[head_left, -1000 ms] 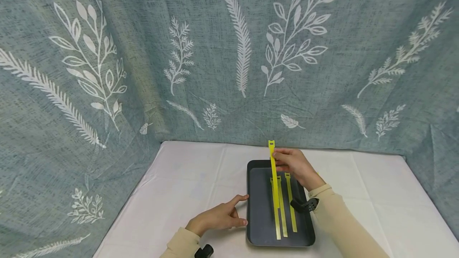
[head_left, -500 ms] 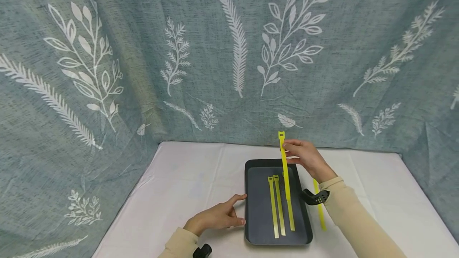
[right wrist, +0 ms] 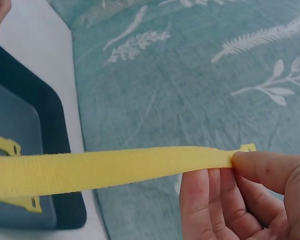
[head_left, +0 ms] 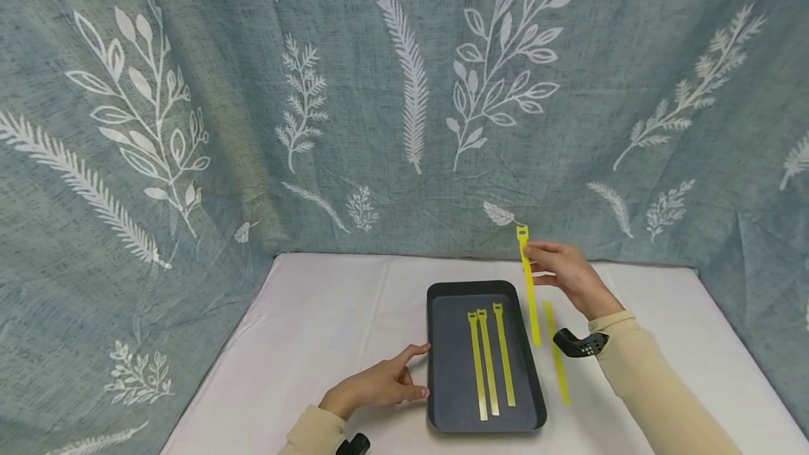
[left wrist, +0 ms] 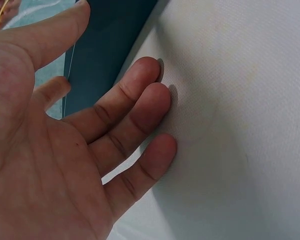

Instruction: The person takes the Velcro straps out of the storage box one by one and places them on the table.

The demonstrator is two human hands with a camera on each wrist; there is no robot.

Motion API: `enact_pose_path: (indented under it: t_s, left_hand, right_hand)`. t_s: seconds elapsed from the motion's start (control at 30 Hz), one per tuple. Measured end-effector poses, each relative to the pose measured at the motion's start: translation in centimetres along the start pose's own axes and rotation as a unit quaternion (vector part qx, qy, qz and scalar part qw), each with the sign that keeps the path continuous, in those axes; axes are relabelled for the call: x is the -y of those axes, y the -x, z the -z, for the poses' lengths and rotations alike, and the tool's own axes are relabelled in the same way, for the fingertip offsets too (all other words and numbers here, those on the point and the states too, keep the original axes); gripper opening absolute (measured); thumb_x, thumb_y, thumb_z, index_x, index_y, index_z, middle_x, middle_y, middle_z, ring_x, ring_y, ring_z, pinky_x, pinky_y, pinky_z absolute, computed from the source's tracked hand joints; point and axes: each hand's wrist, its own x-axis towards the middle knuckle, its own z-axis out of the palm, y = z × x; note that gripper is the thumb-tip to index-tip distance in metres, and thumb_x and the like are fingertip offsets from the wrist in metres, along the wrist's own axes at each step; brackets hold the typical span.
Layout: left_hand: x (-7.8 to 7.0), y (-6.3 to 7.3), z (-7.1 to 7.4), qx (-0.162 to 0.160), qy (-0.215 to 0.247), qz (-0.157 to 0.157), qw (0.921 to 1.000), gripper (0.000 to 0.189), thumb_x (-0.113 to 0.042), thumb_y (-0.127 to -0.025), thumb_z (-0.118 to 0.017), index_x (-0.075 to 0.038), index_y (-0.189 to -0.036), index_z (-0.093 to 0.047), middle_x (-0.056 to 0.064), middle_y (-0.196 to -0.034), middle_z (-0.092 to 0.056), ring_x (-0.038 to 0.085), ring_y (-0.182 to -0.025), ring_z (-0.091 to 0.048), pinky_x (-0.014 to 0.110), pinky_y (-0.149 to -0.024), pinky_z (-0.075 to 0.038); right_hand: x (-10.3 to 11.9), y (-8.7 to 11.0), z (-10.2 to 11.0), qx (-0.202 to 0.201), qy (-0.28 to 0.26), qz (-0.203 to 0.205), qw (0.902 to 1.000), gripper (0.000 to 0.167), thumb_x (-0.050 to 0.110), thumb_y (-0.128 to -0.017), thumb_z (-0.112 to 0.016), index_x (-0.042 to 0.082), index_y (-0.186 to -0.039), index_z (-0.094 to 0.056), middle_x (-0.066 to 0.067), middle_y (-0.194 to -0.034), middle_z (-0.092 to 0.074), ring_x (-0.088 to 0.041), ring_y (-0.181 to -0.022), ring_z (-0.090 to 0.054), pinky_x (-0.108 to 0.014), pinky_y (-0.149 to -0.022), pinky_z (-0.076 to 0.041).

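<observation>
Head, right hand [head_left: 569, 278]: pinches a yellow strap [head_left: 530, 293] just right of the tray [head_left: 450, 364]
Head, tray: 3 straps [head_left: 489, 364] inside; 1 loose strap [head_left: 561, 379] beside it
Head, left hand [head_left: 379, 383]: at the tray's left rim
Left wrist, left hand: fingers apart, slightly bent
Right wrist, yellow strap: clamped between thumb and fingers

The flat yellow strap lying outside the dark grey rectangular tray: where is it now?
In the head view, the flat yellow strap lies on the white cloth, to the right of the dark grey tray, near the right hand.
</observation>
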Motion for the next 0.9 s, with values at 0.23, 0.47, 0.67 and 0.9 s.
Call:
enact_pose_path:
  t_s: [0.23, 0.47, 0.67, 0.9]
  left_hand:
    - [0.0, 0.1, -0.2, 0.004, 0.012, 0.002, 0.9999, 0.076, -0.029, -0.095, -0.073, -0.023, -0.159, -0.032, 0.004, -0.081, -0.067, 0.014, -0.064, -0.055, 0.027, -0.063, -0.043]
    - [0.1, 0.2, -0.1, -0.001, 0.002, 0.000, 1.0000, 0.077, -0.030, -0.095, -0.072, -0.023, -0.160, -0.031, 0.002, -0.080, -0.067, 0.015, -0.065, -0.056, 0.025, -0.063, -0.044]
    - [0.1, 0.2, -0.1, -0.003, 0.001, 0.002, 1.0000, 0.077, -0.032, -0.095, -0.073, -0.022, -0.160, -0.031, 0.001, -0.079, -0.066, 0.014, -0.064, -0.056, 0.026, -0.063, -0.044]
    - [0.0, 0.2, -0.3, -0.001, 0.005, 0.003, 1.0000, 0.078, -0.031, -0.095, -0.072, -0.021, -0.160, -0.031, 0.002, -0.080, -0.067, 0.014, -0.064, -0.055, 0.026, -0.063, -0.044]
  right_hand:
    - [-0.3, 0.6, 2.3, -0.004, 0.007, -0.006, 1.0000, 0.067, 0.039, -0.103, -0.060, -0.001, -0.152, -0.041, 0.010, -0.108, -0.063, -0.008, -0.096, -0.061, -0.028, -0.087, -0.056]
    - [-0.7, 1.3, 4.9, -0.017, 0.022, -0.008, 0.9996, 0.074, 0.046, -0.102, -0.058, 0.000, -0.155, -0.037, 0.015, -0.108, -0.061, -0.006, -0.098, -0.060, -0.025, -0.086, -0.056]
    - [-1.8, 1.7, 6.7, -0.027, 0.029, -0.017, 0.9991, 0.074, 0.046, -0.103, -0.056, -0.001, -0.156, -0.034, 0.015, -0.106, -0.060, -0.004, -0.095, -0.061, -0.026, -0.084, -0.057]
    - [-2.6, 2.0, 7.6, -0.032, 0.048, -0.027, 0.9980, 0.074, 0.046, -0.104, -0.052, -0.002, -0.156, -0.032, 0.003, -0.122, -0.058, -0.007, -0.098, -0.059, -0.028, -0.086, -0.057]
